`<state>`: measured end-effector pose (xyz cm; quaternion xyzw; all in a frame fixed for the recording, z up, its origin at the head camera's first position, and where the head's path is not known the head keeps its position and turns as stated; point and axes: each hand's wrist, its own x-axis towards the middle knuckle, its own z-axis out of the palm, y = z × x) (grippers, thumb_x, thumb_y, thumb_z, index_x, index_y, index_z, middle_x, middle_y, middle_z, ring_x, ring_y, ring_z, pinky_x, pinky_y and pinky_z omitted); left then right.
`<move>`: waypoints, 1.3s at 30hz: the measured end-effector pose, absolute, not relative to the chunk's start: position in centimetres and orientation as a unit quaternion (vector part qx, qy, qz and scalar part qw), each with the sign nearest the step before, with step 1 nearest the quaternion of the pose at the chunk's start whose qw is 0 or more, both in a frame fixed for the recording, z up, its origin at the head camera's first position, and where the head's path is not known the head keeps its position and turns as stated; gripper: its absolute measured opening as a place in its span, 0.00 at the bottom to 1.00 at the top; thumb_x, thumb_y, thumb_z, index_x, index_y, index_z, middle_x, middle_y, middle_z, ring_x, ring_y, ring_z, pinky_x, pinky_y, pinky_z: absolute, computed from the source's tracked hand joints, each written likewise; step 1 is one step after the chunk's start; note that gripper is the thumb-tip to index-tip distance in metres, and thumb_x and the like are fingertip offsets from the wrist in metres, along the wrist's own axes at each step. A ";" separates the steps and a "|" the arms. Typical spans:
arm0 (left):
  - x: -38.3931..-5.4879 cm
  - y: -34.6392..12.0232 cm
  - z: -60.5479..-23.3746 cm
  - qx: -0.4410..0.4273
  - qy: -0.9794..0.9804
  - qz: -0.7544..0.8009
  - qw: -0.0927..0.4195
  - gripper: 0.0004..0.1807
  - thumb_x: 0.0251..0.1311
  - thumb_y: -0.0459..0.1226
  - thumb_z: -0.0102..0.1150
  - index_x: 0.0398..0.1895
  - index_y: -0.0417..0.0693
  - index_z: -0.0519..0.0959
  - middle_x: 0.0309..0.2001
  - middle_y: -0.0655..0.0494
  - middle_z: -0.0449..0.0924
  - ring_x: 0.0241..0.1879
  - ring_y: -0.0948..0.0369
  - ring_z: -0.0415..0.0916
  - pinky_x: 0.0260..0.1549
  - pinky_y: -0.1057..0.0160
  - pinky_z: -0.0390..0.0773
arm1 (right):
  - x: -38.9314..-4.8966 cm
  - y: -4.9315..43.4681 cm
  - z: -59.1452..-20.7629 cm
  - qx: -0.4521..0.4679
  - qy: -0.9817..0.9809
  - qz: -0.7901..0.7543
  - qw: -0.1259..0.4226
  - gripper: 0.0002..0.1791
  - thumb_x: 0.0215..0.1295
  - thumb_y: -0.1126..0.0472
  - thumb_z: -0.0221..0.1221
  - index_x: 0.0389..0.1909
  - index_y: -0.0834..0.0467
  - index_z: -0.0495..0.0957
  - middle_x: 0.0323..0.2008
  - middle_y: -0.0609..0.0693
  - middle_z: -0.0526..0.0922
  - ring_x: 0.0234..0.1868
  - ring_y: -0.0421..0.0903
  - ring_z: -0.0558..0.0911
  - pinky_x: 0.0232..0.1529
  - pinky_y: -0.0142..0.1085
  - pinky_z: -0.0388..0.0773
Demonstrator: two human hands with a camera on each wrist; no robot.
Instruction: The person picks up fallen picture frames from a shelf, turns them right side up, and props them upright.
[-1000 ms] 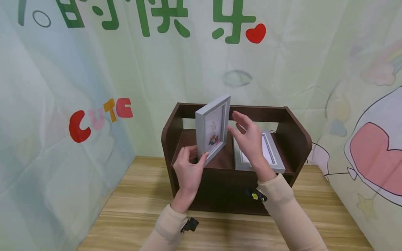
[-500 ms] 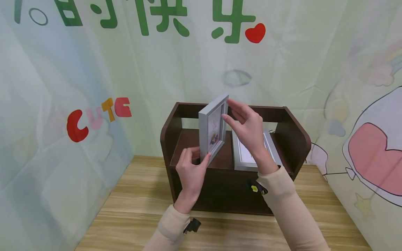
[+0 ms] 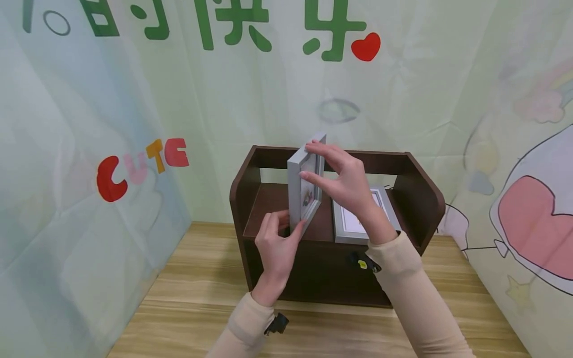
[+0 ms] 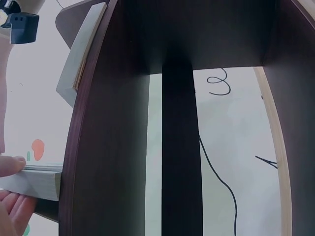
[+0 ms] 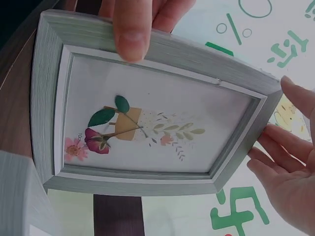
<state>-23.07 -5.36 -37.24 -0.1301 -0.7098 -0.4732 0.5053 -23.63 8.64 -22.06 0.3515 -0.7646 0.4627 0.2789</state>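
A grey picture frame (image 3: pixel 294 191) stands upright and turned at an angle above the dark brown shelf unit (image 3: pixel 335 271). Its picture (image 5: pixel 160 128) shows a pressed rose and leaves. My left hand (image 3: pixel 278 251) grips the frame low at its near edge, thumb on the front, fingers mostly hidden behind. At the top, my right hand (image 3: pixel 346 179) is spread with slightly bent fingers; in the right wrist view its fingertips are at the frame's edge, with the thumb at a corner. A second grey picture frame (image 3: pixel 352 223) lies flat on the right of the shelf top.
The shelf unit has raised sides and a back rail (image 3: pixel 371 159). It stands on a wood-grain table (image 3: pixel 197 303). Printed cloth (image 3: pixel 224 109) hangs behind and on both sides. In the left wrist view, the unit's inner compartment (image 4: pixel 123 147) is seen from the side.
My right hand has moved left from beside the frame to its upper edge. The frame has turned more edge-on and shifted slightly right with my left hand. The flat frame has stayed in place.
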 end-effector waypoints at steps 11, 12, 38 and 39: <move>-22.2 -4.7 -37.2 -0.160 -0.698 -0.514 0.472 0.14 0.47 0.34 0.72 0.39 0.43 0.82 0.34 0.50 0.80 0.33 0.58 0.81 0.34 0.62 0.84 | -24.1 9.0 -21.9 0.373 -0.758 0.459 0.276 0.26 0.49 0.71 0.69 0.52 0.70 0.76 0.55 0.63 0.78 0.63 0.54 0.73 0.63 0.43 0.69; -22.2 -4.6 -37.2 -0.163 -0.696 -0.516 0.471 0.14 0.48 0.34 0.72 0.39 0.43 0.82 0.34 0.50 0.80 0.33 0.57 0.80 0.34 0.62 0.84 | -24.1 9.0 -21.9 0.373 -0.758 0.459 0.275 0.26 0.49 0.71 0.69 0.52 0.70 0.76 0.55 0.63 0.78 0.63 0.54 0.73 0.63 0.43 0.69; -21.6 -4.6 -37.2 -0.183 -0.705 -0.506 0.463 0.14 0.51 0.36 0.69 0.40 0.41 0.81 0.35 0.50 0.80 0.35 0.57 0.80 0.36 0.64 0.83 | -24.3 9.6 -21.2 0.399 -0.766 0.451 0.225 0.24 0.52 0.72 0.66 0.53 0.69 0.76 0.56 0.63 0.77 0.62 0.53 0.73 0.64 0.38 0.68; -21.7 -4.8 -37.2 -0.180 -0.705 -0.502 0.467 0.13 0.51 0.36 0.69 0.40 0.41 0.81 0.35 0.50 0.80 0.35 0.57 0.80 0.36 0.64 0.83 | -24.3 9.6 -21.3 0.399 -0.766 0.450 0.226 0.24 0.52 0.72 0.66 0.53 0.69 0.76 0.56 0.63 0.77 0.62 0.53 0.74 0.64 0.38 0.68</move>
